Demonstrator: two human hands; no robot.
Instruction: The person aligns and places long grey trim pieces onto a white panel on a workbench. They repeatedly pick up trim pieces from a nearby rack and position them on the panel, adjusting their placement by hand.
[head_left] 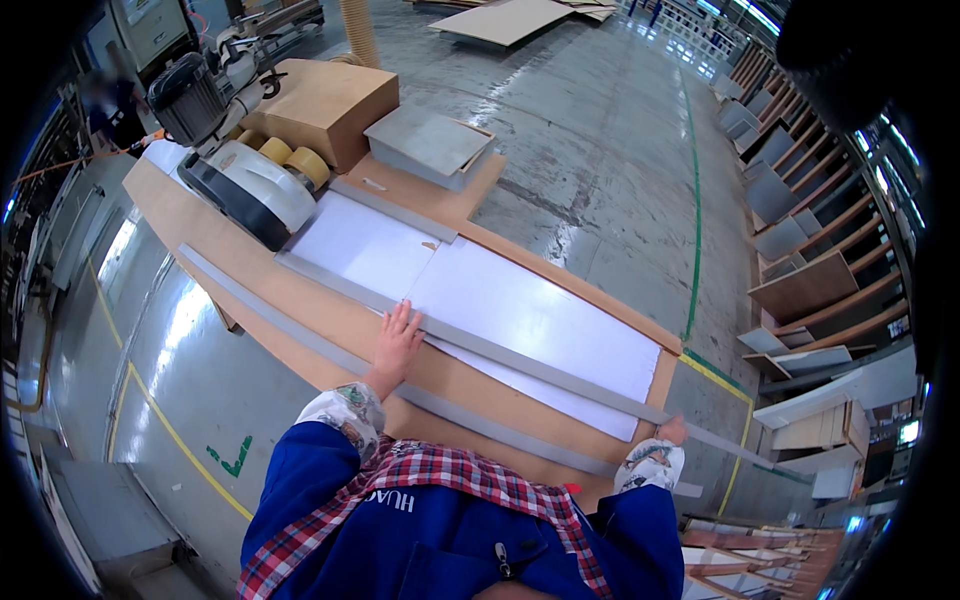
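A long narrow grey board strip (520,367) lies slantwise across the wooden worktable (470,398), along a smooth white sheet (530,305). My left hand (400,342) rests on the strip near its middle, fingers stretched out and flat. Toward the strip's right part, at the table's end, my right hand (673,430) is closed around it; the fingers are partly hidden. Beyond that hand a grey length runs on past the table. Nearer my body lies a second grey strip (460,411), parallel to the first and touched by neither hand.
A feed machine with yellow rollers (290,160) and a dark motor (188,98) stands over the table's far left. Beside it are a brown box (325,100) and a grey panel box (430,145). Racks with boards (805,285) line the right. A person (115,110) stands far left.
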